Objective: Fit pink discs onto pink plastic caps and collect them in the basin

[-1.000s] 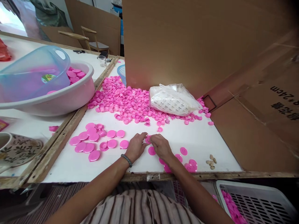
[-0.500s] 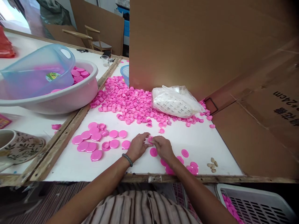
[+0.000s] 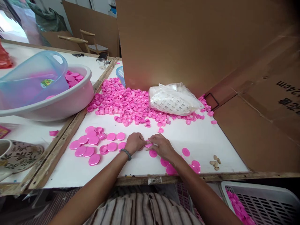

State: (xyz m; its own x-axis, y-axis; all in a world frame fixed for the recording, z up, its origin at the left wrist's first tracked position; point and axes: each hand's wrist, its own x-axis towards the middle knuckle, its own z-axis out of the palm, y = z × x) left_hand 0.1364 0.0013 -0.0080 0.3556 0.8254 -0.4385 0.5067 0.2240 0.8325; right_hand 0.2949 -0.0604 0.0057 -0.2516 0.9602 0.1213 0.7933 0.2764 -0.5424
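left hand + right hand pinching pink disc, prob steadying it | cups heaped by bag, maybe for reach

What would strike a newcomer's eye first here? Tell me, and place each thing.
The heap of small pink pieces along the far side of the white table, with a white plastic bag on its right part. A large brown cardboard panel rises behind them. Nearer, the left hand and right hand meet at a pink disc.

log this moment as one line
left hand: holding pink piece | right hand: holding same piece | beyond: pink parts heap, plastic bag
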